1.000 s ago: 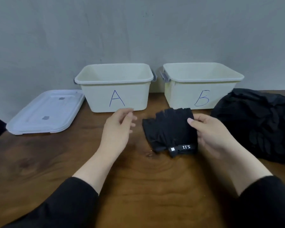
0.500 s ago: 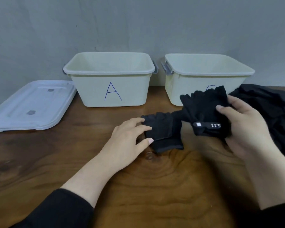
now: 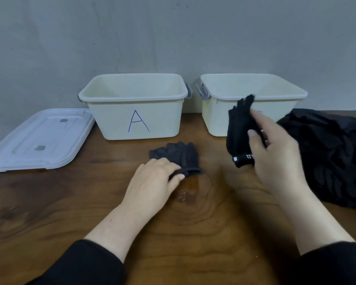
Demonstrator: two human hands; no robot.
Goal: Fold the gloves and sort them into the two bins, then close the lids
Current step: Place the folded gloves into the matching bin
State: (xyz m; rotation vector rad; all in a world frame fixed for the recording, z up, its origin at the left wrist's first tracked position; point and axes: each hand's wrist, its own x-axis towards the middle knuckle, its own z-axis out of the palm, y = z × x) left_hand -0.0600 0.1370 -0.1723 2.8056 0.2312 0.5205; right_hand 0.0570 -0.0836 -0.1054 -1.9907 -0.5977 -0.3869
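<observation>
A: Nearest first: what are the hands doing?

B: The left hand (image 3: 152, 179) lies on the table (image 3: 49, 212), fingers curled onto the cuff end of a flat glove (image 3: 178, 154), and it looks to be pinching the cuff between thumb and fingers. The right hand (image 3: 275, 159) holds a second glove (image 3: 237, 128) up off the wood, thumb across its front, index finger stretched along it, the other fingers behind. That one has a white label on its cuff.

A: And further back?

B: A heap (image 3: 333, 157) of dark gloves sits right of the raised one. Behind are bin A (image 3: 136, 124) and a second bin (image 3: 216, 120), its letter hidden by the lifted glove. Both stand open, and I see nothing inside from here. One lid (image 3: 39, 138) lies flat to the left of A; I can't see a second lid.

A: So which step is this?

B: Early sorting, I'd judge. The pair is split: one glove is down, one is raised in front of the right bin.

A: Next move?

B: Probably the raised glove must clear the rim and drop in neatly, so the fold has to hold together on release. The flat one wants a firm grip before it lifts toward A. Limp fabric may unfold on the way.
</observation>
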